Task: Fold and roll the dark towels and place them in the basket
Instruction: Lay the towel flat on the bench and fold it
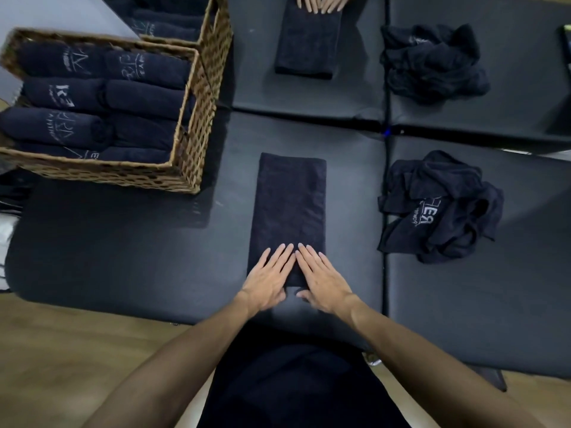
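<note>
On the dark surface (123,242), the folded towel (290,205) stretches away from both flat, open hands, left (268,279) and right (324,279), which should roll it tightly and evenly toward the far end.

basket (185,168) cut off at left edge, towel's (289,208) near end under hands (296,281)

Folded dark towel (289,211) flat, long strip, frame centre. Crumpled towels (438,208) heaped at right. Wicker basket (185,168) upper left, packed with rolled towels (92,97).
</note>
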